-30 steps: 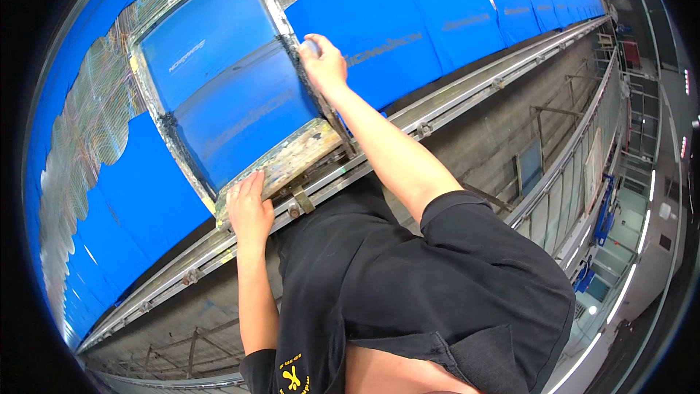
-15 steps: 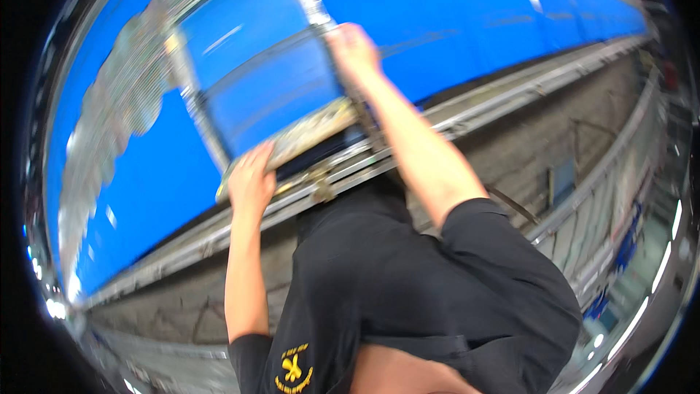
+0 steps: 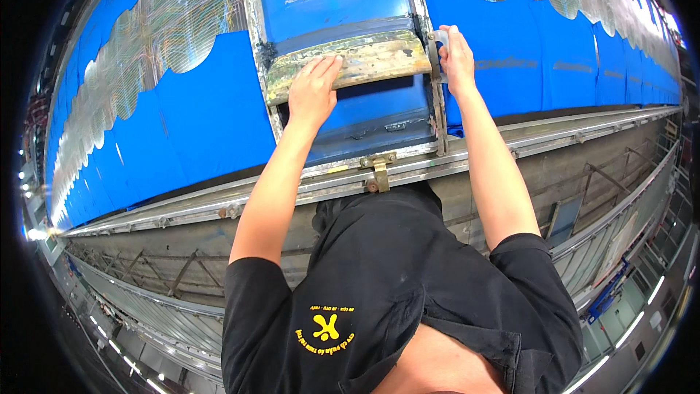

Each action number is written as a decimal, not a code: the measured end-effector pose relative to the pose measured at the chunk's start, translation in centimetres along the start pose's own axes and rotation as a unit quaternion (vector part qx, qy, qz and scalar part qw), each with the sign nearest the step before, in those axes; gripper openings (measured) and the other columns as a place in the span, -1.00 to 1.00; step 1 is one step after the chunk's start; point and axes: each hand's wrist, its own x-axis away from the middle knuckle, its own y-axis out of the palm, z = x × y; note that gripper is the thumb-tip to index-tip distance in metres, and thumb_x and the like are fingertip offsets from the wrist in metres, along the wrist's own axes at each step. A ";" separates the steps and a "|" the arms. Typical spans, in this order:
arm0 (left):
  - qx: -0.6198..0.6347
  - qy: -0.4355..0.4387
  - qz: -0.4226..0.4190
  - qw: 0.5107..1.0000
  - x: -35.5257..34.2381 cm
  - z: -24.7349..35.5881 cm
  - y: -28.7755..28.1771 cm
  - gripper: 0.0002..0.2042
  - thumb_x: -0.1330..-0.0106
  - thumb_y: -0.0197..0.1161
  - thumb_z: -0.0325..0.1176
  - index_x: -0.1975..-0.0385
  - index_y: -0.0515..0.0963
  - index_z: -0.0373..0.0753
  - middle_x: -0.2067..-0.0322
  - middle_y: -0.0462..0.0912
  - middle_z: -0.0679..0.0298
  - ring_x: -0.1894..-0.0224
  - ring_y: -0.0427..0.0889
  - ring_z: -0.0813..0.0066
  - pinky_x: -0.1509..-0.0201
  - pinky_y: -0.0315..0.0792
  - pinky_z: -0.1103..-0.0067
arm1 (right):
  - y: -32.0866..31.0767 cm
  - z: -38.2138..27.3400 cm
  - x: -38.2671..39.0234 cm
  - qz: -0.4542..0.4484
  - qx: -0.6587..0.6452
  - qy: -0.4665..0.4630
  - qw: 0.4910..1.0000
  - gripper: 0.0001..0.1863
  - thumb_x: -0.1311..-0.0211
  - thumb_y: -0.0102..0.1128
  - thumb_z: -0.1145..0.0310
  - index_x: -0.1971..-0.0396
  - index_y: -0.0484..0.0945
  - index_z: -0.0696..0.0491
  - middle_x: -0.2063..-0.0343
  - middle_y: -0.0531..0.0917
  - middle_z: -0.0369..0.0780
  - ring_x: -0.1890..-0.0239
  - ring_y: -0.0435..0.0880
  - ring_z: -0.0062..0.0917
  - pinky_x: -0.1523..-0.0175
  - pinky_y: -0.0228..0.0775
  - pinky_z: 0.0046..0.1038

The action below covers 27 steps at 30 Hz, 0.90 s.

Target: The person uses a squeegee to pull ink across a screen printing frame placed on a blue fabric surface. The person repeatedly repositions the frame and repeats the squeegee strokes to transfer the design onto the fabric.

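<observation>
A screen printing frame (image 3: 257, 11) with blue mesh lies over blue fabric (image 3: 182, 117). Across its middle rests a squeegee (image 3: 386, 57) with a paint-stained wooden handle, tilted slightly, right end higher. My left hand (image 3: 312, 91) is closed over the left part of this handle, fingers on top and pointing away from me. At the frame's right side, my right hand (image 3: 457, 62) grips a pale metal handle (image 3: 442, 47), its fingers wrapped round it. The squeegee's blade edge is hidden under the wood.
Along the near edge of the long table runs a metal rail (image 3: 292, 193), with a brass-coloured bracket (image 3: 379, 168) by the frame's near end. Wavy-edged, shiny patterned sheeting (image 3: 175, 22) borders the fabric beyond. Below the rail stand metal braces (image 3: 182, 270) and a grey wall.
The squeegee and my left hand have moved away from me, from the frame's near end to its middle. My right hand stays at the frame's right side. The whole view has turned and steadied.
</observation>
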 end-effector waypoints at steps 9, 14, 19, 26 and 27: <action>0.038 -0.083 -0.150 0.984 -8.1 -0.6 -6.3 -0.57 -0.18 0.54 -0.14 -0.08 0.74 -0.01 -0.01 0.79 0.26 -0.05 0.74 0.13 -0.10 0.61 0.32 | -0.3 -0.2 0.1 -0.008 -0.016 0.027 0.999 -0.42 -0.59 -0.03 -0.24 -0.10 0.66 -0.03 0.55 0.43 -0.43 0.59 0.22 -0.75 0.49 0.04 -0.58; 0.036 -0.012 0.021 0.999 1.4 1.2 -1.2 -0.48 0.00 0.60 -0.29 -0.07 0.72 0.04 -0.05 0.78 0.37 -0.09 0.74 0.24 -0.15 0.63 0.32 | -0.1 0.8 -0.6 -0.010 -0.015 -0.003 1.000 -0.40 -0.57 -0.01 -0.26 -0.11 0.67 -0.03 0.56 0.44 -0.42 0.61 0.23 -0.75 0.52 0.01 -0.59; 0.012 -0.045 -0.039 0.998 11.0 8.4 -1.4 -0.36 0.02 0.51 -0.45 -0.19 0.66 0.07 -0.17 0.72 0.38 -0.19 0.69 0.25 -0.26 0.59 0.36 | -0.2 0.5 -0.9 -0.025 -0.044 0.014 0.999 -0.43 -0.59 -0.02 -0.22 -0.13 0.64 -0.04 0.55 0.44 -0.41 0.64 0.24 -0.75 0.54 0.04 -0.60; 0.018 -0.033 -0.129 0.991 9.7 8.5 -5.1 -0.46 -0.06 0.43 -0.43 -0.15 0.66 -0.07 -0.10 0.76 0.27 -0.15 0.71 0.23 -0.23 0.60 0.33 | -0.1 0.9 -1.2 -0.042 -0.031 -0.008 0.999 -0.42 -0.59 -0.04 -0.23 -0.16 0.62 -0.03 0.56 0.43 -0.40 0.62 0.24 -0.74 0.53 0.07 -0.59; 0.023 -0.018 -0.100 0.995 8.5 7.7 -5.4 -0.48 -0.07 0.42 -0.42 -0.14 0.67 -0.07 -0.09 0.76 0.27 -0.13 0.72 0.23 -0.21 0.61 0.33 | 0.0 0.8 -1.1 -0.040 -0.028 -0.003 0.999 -0.40 -0.59 -0.06 -0.24 -0.17 0.62 -0.04 0.55 0.43 -0.40 0.62 0.23 -0.74 0.53 0.07 -0.58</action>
